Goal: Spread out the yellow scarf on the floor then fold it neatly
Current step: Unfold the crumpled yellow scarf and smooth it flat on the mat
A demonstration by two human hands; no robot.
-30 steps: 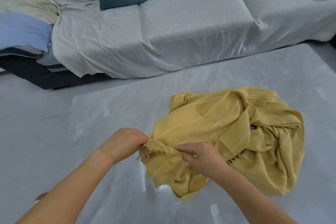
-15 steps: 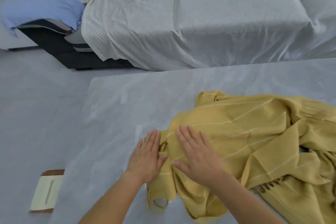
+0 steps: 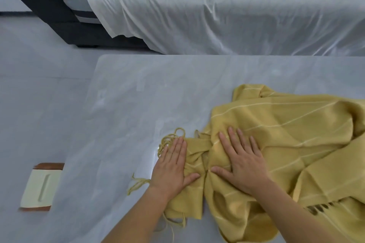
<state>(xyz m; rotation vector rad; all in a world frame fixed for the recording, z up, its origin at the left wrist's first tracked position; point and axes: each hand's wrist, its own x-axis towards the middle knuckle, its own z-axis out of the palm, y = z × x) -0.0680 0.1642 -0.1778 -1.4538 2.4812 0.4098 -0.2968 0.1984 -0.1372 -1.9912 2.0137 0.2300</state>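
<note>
The yellow scarf (image 3: 280,136) with thin pale stripes lies rumpled on a clear plastic sheet (image 3: 150,92) over the floor, running off the right edge of view. Its fringed end points left, with loose tassels curling past my fingers. My left hand (image 3: 173,165) lies flat, palm down, on the fringed end. My right hand (image 3: 240,161) presses flat on the cloth just beside it, fingers spread. Neither hand grips the fabric. More fringe shows dark at the lower right.
A sofa draped in a white sheet (image 3: 227,12) fills the back, its dark base (image 3: 65,25) showing at left. A small cream and brown block (image 3: 39,186) sits on the floor at the left, off the sheet.
Both hands let go of the pinched fringed edge and laid flat on the scarf. My left hand has since slid left, drawing the fringed end out. The view has dipped down and left.
</note>
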